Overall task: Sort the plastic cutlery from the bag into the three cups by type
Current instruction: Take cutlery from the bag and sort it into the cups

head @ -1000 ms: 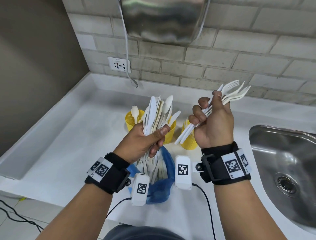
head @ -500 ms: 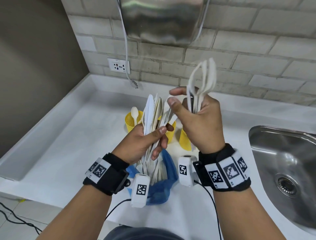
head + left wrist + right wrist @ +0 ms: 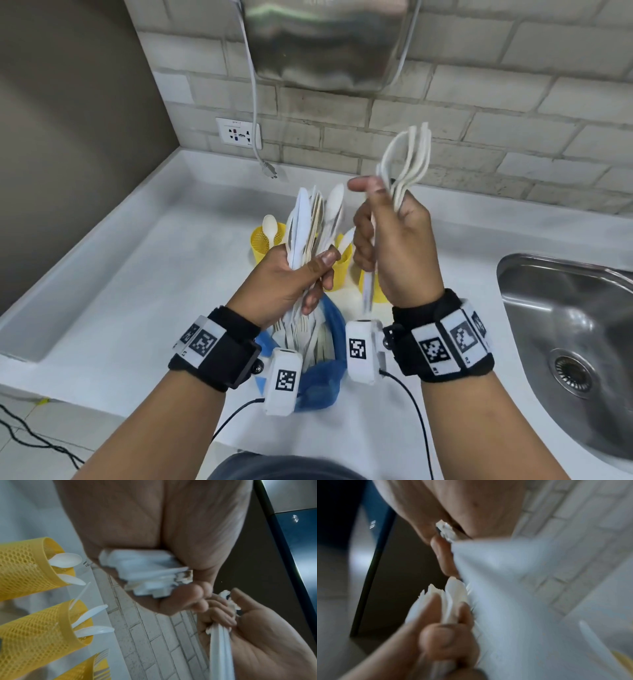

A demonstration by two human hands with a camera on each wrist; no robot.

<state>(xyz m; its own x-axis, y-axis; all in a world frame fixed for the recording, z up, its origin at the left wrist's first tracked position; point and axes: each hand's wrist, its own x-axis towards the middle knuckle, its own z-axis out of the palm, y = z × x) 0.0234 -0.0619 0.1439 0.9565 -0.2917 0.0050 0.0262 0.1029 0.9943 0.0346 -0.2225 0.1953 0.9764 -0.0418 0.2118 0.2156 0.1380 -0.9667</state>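
Observation:
My left hand [image 3: 301, 274] grips a mixed bundle of white cutlery [image 3: 315, 222] upright over the blue bag [image 3: 322, 373], which holds more cutlery. Just to its right, my right hand [image 3: 390, 240] holds a bunch of white forks [image 3: 407, 164] raised, tines up, handles hanging down past the palm. Three yellow mesh cups stand behind the hands: the left cup [image 3: 265, 243] with a spoon, the middle cup [image 3: 342, 263] with white pieces, the right cup [image 3: 376, 287] mostly hidden by my right hand. In the left wrist view the handle ends of the bundle [image 3: 145, 572] show in my palm.
A steel sink [image 3: 568, 329] lies at the right of the white counter [image 3: 154, 291]. A brick wall with a socket [image 3: 239, 133] and a dangling cable [image 3: 255, 102] stands behind. A steel box [image 3: 325, 44] hangs on the wall above.
My right hand has swung the forks from pointing right to upright and has moved left, close to the left hand's bundle. The left hand has stayed almost still.

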